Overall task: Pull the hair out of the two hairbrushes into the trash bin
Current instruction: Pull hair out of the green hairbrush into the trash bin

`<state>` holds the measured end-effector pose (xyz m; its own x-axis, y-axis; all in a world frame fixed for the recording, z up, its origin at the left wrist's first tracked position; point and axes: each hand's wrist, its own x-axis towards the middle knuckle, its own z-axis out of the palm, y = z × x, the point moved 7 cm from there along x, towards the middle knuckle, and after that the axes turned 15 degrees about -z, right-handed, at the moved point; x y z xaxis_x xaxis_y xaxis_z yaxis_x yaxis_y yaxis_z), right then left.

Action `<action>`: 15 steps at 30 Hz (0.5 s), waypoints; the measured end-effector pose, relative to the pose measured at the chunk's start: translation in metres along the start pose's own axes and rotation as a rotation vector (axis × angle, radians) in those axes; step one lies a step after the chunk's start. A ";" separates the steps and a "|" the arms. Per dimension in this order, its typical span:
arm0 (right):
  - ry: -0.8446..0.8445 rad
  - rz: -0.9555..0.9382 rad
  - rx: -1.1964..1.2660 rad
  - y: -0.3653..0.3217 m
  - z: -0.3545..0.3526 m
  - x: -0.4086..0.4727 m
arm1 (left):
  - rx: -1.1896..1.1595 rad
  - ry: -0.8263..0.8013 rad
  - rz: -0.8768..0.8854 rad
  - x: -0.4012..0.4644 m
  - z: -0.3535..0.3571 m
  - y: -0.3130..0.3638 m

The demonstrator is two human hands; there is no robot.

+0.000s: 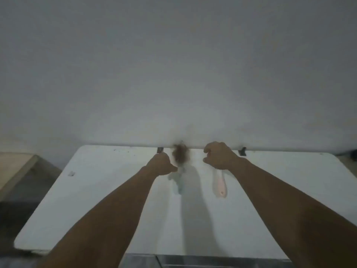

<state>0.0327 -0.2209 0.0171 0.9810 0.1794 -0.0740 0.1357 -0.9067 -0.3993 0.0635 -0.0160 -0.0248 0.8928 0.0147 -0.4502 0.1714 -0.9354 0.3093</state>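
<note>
1. White rectangular worktop [96, 200]: set against a pale grey wall; carries both brushes at its far middle. The picture is blurred throughout.
2. Pale blue-green plastic hairbrush [179, 178]: lies on the worktop, handle toward the person, head toward the wall. A brown tangled clump of hair [180, 154] sits on its head.
3. Pale pink plastic hairbrush [219, 183]: lies just to the right of the first, handle toward the person. Its head is hidden under the right hand, so any hair on it cannot be seen.
4. Left hand [161, 164]: curled at the blue-green brush, beside the hair clump. The fingers appear drawn together, but whether they are clamped on the brush cannot be told.
5. Right hand [219, 155]: arched over the head of the pink brush, fingers bent downward; whether they grip it or only cover it cannot be told.
6. Trash bin: not identifiable in this view. A metallic edge shows below the near rim of the worktop; its nature is unclear.
7. Stage, as judged: opening; the hair is not yet pulled out.
8. Risks, as judged:
   - Loose strands may scatter on the worktop if the clump is torn off away from the bin.
   - Lifting both brushes at once leaves no free hand to pull hair.
   - Tangled hair may snag on bristles and come away in pieces.
</note>
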 end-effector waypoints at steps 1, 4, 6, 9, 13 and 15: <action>-0.019 0.025 -0.013 0.002 0.010 0.004 | -0.022 -0.051 -0.013 0.007 0.011 -0.003; -0.049 0.095 0.055 0.006 0.034 0.008 | -0.098 -0.114 -0.079 0.017 0.037 -0.013; -0.044 0.119 0.152 0.008 0.046 0.011 | -0.151 -0.138 -0.118 0.019 0.051 -0.017; -0.013 0.163 0.208 0.012 0.056 0.014 | -0.233 -0.128 -0.165 0.016 0.064 -0.017; 0.021 0.251 0.345 0.016 0.071 0.021 | -0.250 -0.056 -0.206 0.013 0.074 -0.013; 0.020 0.283 0.409 0.014 0.078 0.025 | -0.272 -0.037 -0.219 0.014 0.078 -0.012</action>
<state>0.0481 -0.1991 -0.0617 0.9746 -0.0630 -0.2148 -0.1975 -0.6938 -0.6926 0.0411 -0.0324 -0.1001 0.8076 0.1871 -0.5592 0.4662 -0.7833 0.4113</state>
